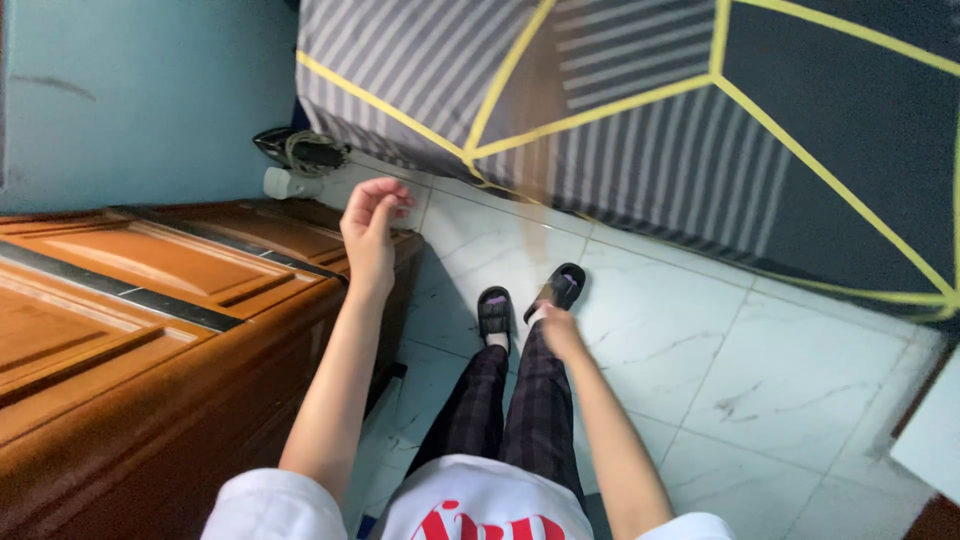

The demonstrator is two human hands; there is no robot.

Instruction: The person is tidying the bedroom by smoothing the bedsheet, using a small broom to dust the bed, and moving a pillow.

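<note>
The left hand hung empty, fingers loosely curled, just above the far corner of the wooden cabinet, which stood at the left against the blue wall. The cabinet's long axis ran from near left toward that far corner, pointing at the bed. The right hand dangled low beside the trousers; I could not tell its spread. The likeliest mishap, I judged, was knuckles knocking the cabinet's hard edge, or a slipper catching the coiled cable on the floor.
</note>
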